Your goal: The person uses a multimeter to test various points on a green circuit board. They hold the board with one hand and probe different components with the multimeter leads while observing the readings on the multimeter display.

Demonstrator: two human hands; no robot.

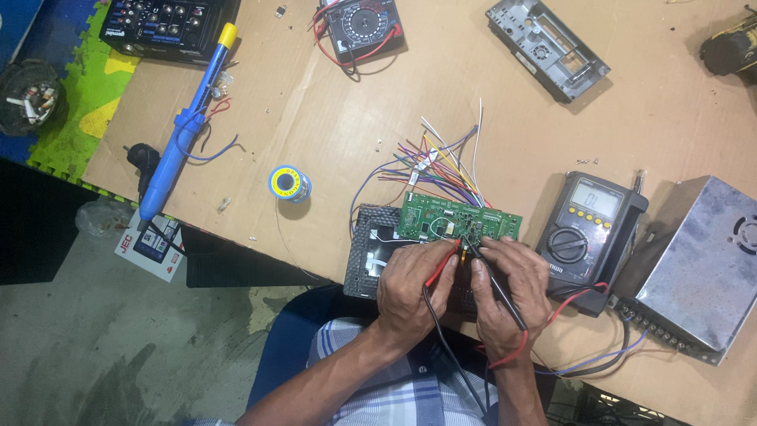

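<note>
Your left hand (pixel 410 288) pinches the red probe (pixel 441 268), grip closed on it, tip down on the green circuit board (pixel 457 217). Your right hand (pixel 509 292) holds the black probe (pixel 501 292), grip closed around its shaft, tip also on the board just beside the red one. Both tips meet near the board's lower edge, about mid-length; the exact contact points are too small to tell.

The board lies on a black frame (pixel 371 252) at the near edge of the cardboard worktop (pixel 331 118). A bundle of coloured wires (pixel 441 158) fans up and away from the board's far side.

Just right of your right hand sits a dark digital multimeter (pixel 587 229), display lit, dial below it. Red and black leads (pixel 568 304) run from it toward your hands. Further right, touching or just beside the meter, a metal power supply box (pixel 698 260) with a terminal strip along its near edge.

Left of the board, well apart: a solder spool (pixel 289 183). Further left, a blue desoldering pump (pixel 185 130) with a yellow cap, lying diagonally. At the far edge: an analog meter (pixel 364 28) with red lead, a black knobbed unit (pixel 162 24), a grey metal chassis (pixel 548 47). An ashtray (pixel 30 95) sits off the worktop at far left.
</note>
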